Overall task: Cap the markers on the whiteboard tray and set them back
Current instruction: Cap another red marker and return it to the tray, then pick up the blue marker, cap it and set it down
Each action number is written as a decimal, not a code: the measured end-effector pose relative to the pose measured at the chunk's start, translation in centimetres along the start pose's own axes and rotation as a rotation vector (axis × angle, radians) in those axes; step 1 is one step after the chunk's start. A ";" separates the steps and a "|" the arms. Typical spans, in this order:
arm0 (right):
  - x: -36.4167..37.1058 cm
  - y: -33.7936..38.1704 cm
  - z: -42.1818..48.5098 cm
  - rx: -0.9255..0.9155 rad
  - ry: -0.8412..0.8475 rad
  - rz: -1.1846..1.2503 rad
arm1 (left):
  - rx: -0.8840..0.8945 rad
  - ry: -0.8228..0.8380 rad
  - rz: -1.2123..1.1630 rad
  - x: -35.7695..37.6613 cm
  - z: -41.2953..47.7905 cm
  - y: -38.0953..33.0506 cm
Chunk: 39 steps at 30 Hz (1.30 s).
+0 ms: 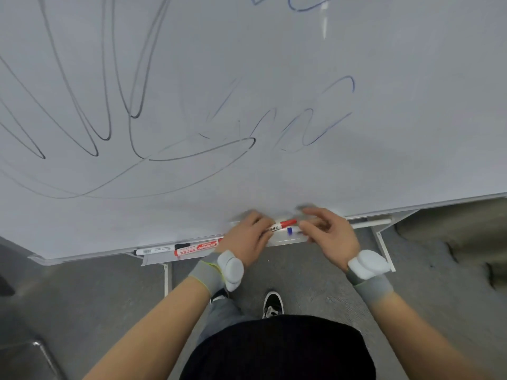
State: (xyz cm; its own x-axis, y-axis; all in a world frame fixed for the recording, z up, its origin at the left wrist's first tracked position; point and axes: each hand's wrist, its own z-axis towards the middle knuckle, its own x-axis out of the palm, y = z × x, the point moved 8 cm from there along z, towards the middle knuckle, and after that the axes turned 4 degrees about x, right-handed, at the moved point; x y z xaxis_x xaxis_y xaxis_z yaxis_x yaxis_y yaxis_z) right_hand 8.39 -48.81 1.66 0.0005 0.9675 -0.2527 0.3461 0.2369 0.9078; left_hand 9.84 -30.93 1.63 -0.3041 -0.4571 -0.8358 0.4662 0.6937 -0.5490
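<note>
Glossy whiteboard w/ looping black & blue scribbles, grey carpet floor below. Narrow metal tray holds a black marker & a red-labelled one, lying flat, touching. Left hand closed on red-capped marker over tray; right hand, fingers loosely curled at its cap end — grip unclear. Small blue cap just beneath.

Red-capped marker held level above tray, two markers lying left

An office or meeting room: a scribbled whiteboard on a stand over grey carpet
</note>
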 end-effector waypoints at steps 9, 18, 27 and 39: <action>-4.1 -2.7 0.6 -0.201 -0.030 -0.706 | -0.027 0.020 0.323 2.7 -0.2 2.3; -1.7 -2.1 2.7 -0.424 0.075 -0.948 | -0.015 -0.016 0.345 3.1 1.8 -0.3; -2.5 -3.1 2.7 -0.474 0.195 -1.010 | 0.184 0.145 0.260 5.8 5.6 -4.9; -10.3 -3.5 1.8 -0.055 -0.208 -0.412 | 0.236 0.139 0.494 7.8 7.0 -6.7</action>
State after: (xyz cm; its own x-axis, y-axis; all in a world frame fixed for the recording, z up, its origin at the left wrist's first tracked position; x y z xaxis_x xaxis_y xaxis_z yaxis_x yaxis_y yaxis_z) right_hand 8.85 -59.76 0.44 0.0631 0.7548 -0.6530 0.3064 0.6080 0.7324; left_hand 10.17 -43.06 -1.21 -0.1015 -0.0208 -0.9946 0.7494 0.6560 -0.0902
